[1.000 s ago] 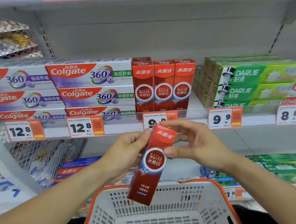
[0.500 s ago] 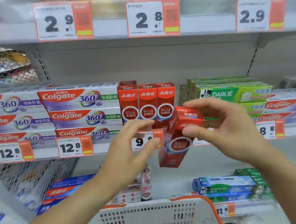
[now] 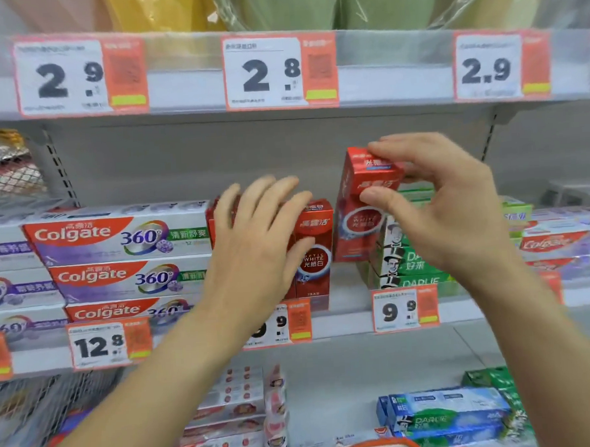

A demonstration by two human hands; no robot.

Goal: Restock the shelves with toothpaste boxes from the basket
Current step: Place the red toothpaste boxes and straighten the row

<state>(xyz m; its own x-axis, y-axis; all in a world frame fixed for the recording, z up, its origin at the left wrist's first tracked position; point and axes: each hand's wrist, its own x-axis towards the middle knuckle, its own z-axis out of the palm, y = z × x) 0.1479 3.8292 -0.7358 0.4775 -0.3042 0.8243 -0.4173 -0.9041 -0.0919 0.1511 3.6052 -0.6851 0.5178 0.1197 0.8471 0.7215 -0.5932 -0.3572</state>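
Right hand (image 3: 443,208) pinching top end of a red toothpaste box (image 3: 361,206): thumb on the front face, fingers (image 3: 395,146) curled over the top flap, so clamped on the box. Box held upright, slightly tilted, bottom edge clear of the shelf (image 3: 353,317), hanging in the gap between the standing red boxes (image 3: 314,253) and the green Darlie stack (image 3: 408,261). Grip at the top probably chosen to leave the lower end free to drop into that narrow gap without knuckles fouling the neighbours. Left hand (image 3: 257,245) laid flat against the front of the standing red boxes, fingers straight and slightly spread, gripping nothing; judged to be steadying or pushing the row leftward toward the white-and-purple Colgate 360 cartons (image 3: 120,239), keeping the slot open and the row from toppling. Upright orientation matches the facing of the row, labels forward. Price tag (image 3: 405,308) reading 9.9 just below the gap. Only an orange sliver of the basket rim (image 3: 377,444) visible at the bottom edge; contents not visible. Step in hand: seating the box; placement not yet complete. Risk: clipping the Darlie stack on lowering.
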